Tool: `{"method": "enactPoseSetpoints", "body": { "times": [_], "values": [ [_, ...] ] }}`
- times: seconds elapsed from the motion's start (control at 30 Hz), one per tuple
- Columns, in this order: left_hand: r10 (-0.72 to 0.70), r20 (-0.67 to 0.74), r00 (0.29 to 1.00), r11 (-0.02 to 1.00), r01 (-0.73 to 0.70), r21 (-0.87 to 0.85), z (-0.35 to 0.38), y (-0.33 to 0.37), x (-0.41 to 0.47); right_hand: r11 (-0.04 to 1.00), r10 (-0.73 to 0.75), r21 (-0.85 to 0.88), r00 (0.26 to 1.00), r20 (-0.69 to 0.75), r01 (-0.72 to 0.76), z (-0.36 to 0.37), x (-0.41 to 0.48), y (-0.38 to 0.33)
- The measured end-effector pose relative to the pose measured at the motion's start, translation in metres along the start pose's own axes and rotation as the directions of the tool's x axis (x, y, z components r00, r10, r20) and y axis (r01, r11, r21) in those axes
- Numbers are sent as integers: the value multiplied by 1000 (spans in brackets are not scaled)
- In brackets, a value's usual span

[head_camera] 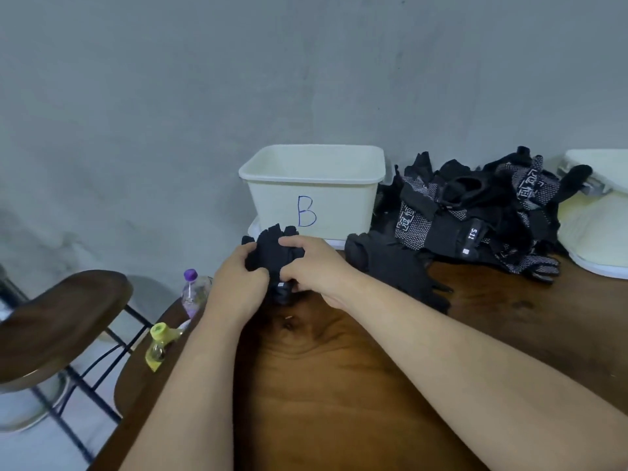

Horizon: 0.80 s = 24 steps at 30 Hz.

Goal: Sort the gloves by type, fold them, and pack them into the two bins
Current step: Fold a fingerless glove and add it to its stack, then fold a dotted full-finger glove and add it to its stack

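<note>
Both hands meet at the far middle of the wooden table (339, 375), just in front of bin B (343, 205). Between them is a bunched black glove (272, 254).

Left hand (238, 280): fingers curled round the glove's left side, gripping it. Right hand (314, 263): fingers curled over the glove's top and right side, also gripping. The two hands nearly touch across the fabric.

The glove's short finger ends poke out above the hands, toward the bin's front wall. Its lower end, which has a small white tag, hangs below the knuckles, close to the table top; contact cannot be told.

Bin B is white and upright against the grey wall (170, 96), with a blue letter on its front. Its contents cannot be seen from this angle.

Right of the bin is a heap of gloves (482, 212), black and dotted black-and-white, tangled together. One flat black glove (397, 266) lies at the near-left foot of the heap, just beside the right wrist.

A second white bin (598, 219) is at the right edge, partly cut off, and one black glove finger from the heap rests against it.

Off the table's left edge are a purple-capped bottle (192, 294), a yellow-capped bottle (159, 345) and a dark chair (57, 317).
</note>
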<state>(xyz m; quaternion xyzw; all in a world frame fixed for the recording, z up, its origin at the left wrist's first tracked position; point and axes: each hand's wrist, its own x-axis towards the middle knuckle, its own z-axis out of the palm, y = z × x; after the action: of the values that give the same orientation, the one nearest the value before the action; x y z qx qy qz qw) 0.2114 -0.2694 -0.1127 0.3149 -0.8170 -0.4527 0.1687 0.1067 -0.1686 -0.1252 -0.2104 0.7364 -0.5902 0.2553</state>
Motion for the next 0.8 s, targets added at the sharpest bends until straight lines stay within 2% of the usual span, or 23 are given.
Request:
{"method": "enactPoseSetpoints", "body": {
  "times": [0.2,0.4,0.57,0.8],
  "values": [
    [-7,-26,1000,993,10,115,2,-4,7,996,30,-82,999,-12,-31,3,13,14],
    [-1,-33,999,989,6,149,2,-9,9,974,-82,-216,996,-27,74,1,17,22],
    [-12,-30,999,969,19,245,1,-11,11,839,-310,-496,946,-95,225,-2,8,32],
    [145,-82,986,951,-116,287,6,-16,14,699,-479,-628,876,-57,342,-7,-33,38]
  ]
}}
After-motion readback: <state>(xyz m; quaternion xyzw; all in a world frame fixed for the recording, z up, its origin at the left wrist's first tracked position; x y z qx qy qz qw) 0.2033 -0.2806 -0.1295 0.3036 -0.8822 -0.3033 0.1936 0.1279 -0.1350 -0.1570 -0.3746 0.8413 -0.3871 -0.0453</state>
